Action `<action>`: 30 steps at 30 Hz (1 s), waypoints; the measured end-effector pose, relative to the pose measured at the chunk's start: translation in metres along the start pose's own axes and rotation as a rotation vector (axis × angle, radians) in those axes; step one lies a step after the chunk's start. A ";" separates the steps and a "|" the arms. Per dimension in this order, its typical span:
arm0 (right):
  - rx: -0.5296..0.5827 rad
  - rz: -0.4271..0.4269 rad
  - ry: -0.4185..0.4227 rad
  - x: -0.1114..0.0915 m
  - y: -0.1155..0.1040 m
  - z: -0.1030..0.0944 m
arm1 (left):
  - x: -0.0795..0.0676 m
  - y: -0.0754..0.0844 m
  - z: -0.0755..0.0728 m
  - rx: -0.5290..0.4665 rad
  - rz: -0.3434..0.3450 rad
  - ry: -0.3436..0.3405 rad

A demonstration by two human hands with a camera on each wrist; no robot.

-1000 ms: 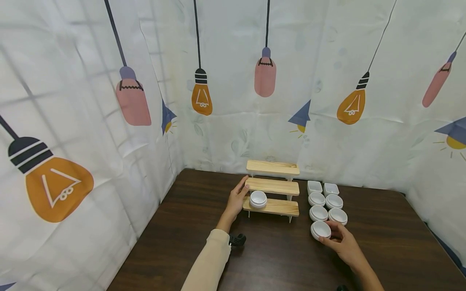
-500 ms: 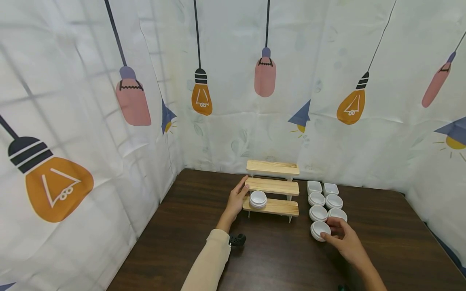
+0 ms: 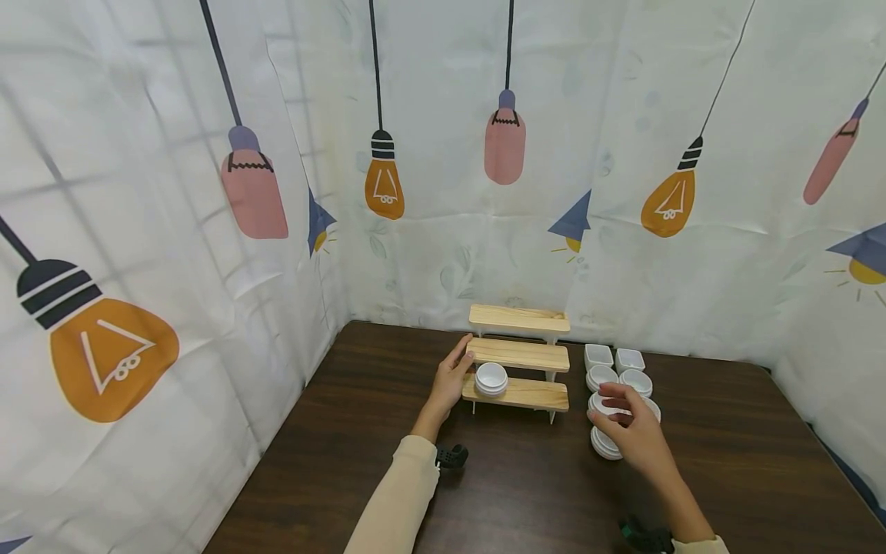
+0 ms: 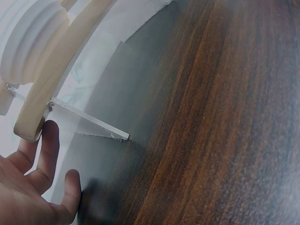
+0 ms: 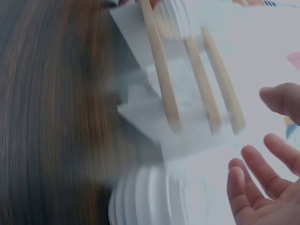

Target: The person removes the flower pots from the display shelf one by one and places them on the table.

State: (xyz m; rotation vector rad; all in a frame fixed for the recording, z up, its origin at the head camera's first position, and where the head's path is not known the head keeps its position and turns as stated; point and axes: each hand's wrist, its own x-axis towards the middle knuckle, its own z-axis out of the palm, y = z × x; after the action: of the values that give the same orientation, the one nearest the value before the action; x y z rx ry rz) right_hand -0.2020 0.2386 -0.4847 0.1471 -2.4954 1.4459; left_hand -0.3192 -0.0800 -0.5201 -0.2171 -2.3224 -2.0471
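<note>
A three-tier wooden stand (image 3: 533,395) stands on the dark table, its left end gripped by my left hand (image 3: 446,385). In the left wrist view, fingers of the left hand (image 4: 37,178) touch the end of a board. A stack of white round bowls (image 3: 491,379) sits at the left of the lowest tier. Over the rows of bowls at the right is my right hand (image 3: 640,438), fingers spread and nothing held. It partly hides the front bowl stack (image 3: 604,445) and the one behind. The right wrist view shows the right hand (image 5: 262,187) beside ribbed white bowls (image 5: 145,201).
Two square white bowls (image 3: 598,355) stand at the back of the rows, near the wall. More round bowls (image 3: 635,382) sit in front of them. A patterned white curtain (image 3: 429,269) closes off the back and sides of the brown table (image 3: 346,431).
My right hand has left the front bowl stack and moved up and slightly left, above the bowls. The front stack stays on the table. The left hand and stand have not moved.
</note>
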 end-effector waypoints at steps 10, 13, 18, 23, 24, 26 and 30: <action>0.142 -0.065 -0.038 0.019 -0.016 0.047 | -0.015 0.030 -0.005 -0.015 -0.011 -0.035; 0.200 -0.067 -0.063 0.023 -0.021 0.060 | -0.015 0.030 -0.005 -0.018 -0.014 -0.040; 0.247 -0.036 -0.097 0.031 -0.030 0.082 | -0.014 0.031 -0.007 -0.024 -0.008 -0.039; 0.261 0.000 -0.143 0.039 -0.036 0.101 | -0.014 0.031 -0.007 -0.034 -0.005 -0.047; 0.261 0.005 -0.152 0.040 -0.036 0.105 | -0.014 0.031 -0.007 -0.034 -0.007 -0.047; 0.258 0.014 -0.160 0.043 -0.035 0.112 | -0.014 0.031 -0.007 -0.030 -0.011 -0.051; 0.250 -0.005 -0.150 0.046 -0.033 0.124 | -0.015 0.030 -0.007 -0.029 -0.015 -0.056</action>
State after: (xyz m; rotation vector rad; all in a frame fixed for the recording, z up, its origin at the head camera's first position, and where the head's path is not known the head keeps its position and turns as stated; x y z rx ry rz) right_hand -0.2602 0.1165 -0.5036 0.3188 -2.4142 1.8024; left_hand -0.3014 -0.0848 -0.4916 -0.2616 -2.3344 -2.1096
